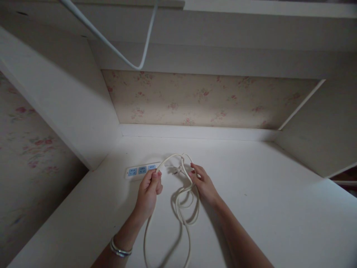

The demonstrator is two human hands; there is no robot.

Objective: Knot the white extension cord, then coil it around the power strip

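The cord [186, 190] lies at 6 o'clock. The left hand [151, 186] pinches it, apparently to raise a loop; the right hand [203, 184] curls alongside, grip indeterminate. The strip [142, 170] sits at 7 o'clock.

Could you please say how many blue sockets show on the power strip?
3: a left socket, a middle socket and a right socket beside the left hand, which may hide more.

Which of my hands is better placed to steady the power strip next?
Probably your left hand: it is right by the power strip, overlapping one end in view, though it grips the cord. Your right hand is farther away, with cord loops between.
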